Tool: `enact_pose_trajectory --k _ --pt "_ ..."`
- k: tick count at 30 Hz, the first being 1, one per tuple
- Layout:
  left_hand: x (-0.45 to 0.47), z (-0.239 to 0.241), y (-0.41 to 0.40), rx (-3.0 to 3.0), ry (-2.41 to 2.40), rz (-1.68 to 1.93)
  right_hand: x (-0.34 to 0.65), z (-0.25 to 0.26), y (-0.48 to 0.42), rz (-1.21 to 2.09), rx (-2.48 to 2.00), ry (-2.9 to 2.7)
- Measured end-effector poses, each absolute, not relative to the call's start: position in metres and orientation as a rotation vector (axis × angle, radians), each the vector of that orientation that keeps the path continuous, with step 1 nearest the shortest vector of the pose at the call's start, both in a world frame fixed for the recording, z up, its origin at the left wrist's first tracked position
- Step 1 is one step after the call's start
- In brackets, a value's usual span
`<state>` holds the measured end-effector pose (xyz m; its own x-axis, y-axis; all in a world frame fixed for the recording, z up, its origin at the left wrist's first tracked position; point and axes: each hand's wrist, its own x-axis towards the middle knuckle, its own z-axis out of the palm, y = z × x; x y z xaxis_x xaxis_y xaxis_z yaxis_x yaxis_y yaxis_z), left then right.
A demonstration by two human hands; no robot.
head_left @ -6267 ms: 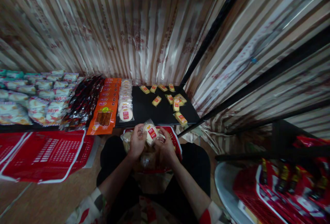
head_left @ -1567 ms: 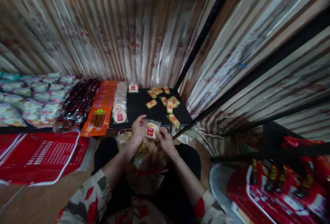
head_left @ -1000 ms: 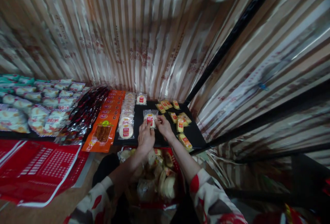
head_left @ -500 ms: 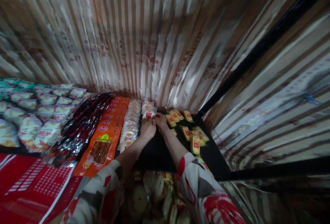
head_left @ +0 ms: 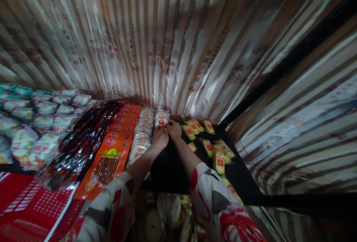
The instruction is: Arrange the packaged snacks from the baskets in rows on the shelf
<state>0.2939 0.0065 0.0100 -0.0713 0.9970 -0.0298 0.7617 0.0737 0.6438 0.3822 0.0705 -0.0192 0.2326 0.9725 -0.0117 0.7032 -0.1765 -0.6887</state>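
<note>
My left hand (head_left: 160, 138) and my right hand (head_left: 174, 129) are close together at the back of a black tabletop (head_left: 170, 171). Between their fingertips is a small clear-wrapped white snack packet (head_left: 161, 120) with a red label, at the back of a short row. The left fingers close on its near side; the right fingers pinch its right edge. Just left of my left hand runs a longer row of overlapping white snack packets (head_left: 142, 134). Small yellow snack packets (head_left: 189, 132) with red-orange labels lie right of my right hand.
Farther left lie an orange packet sheet (head_left: 118, 132), dark shiny packets (head_left: 86, 126) and white snack bags (head_left: 44, 149). A red basket (head_left: 25, 205) stands front left. Below the table edge are loose wrapped snacks (head_left: 170, 208). A black pole (head_left: 267, 71) slants before striped sheeting (head_left: 167, 30).
Both hands stay at the white packet, and the right one has drawn slightly closer over its edge. The view has shifted a little, so the yellow packets appear farther right.
</note>
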Motion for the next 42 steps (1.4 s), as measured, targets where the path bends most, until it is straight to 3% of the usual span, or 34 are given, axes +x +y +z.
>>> enact_pose_trajectory --k 11,18,24,30,33,39,42 --pt "0.303 -0.005 0.012 1.768 1.898 0.704 0.379 -0.020 0.074 0.600 -1.974 -1.587" --pt "0.306 0.014 -0.004 1.763 1.876 0.774 0.385 -0.014 0.053 0.543 -1.904 -1.498" --pt "0.317 0.040 -0.052 1.700 1.819 0.840 0.400 -0.001 -0.004 0.569 -1.699 -1.424" --pt "0.326 0.031 -0.142 1.770 1.589 0.891 0.426 0.014 -0.113 0.672 -1.648 -1.508" --pt "0.328 0.016 -0.191 1.823 1.527 0.761 0.441 0.010 -0.172 0.741 -1.644 -1.538" --pt "0.334 -0.015 -0.267 1.907 1.398 0.144 0.478 -0.027 -0.251 0.874 -1.909 -1.729" --pt "0.340 -0.024 -0.290 1.839 1.449 0.102 0.488 -0.046 -0.275 0.975 -2.076 -1.848"
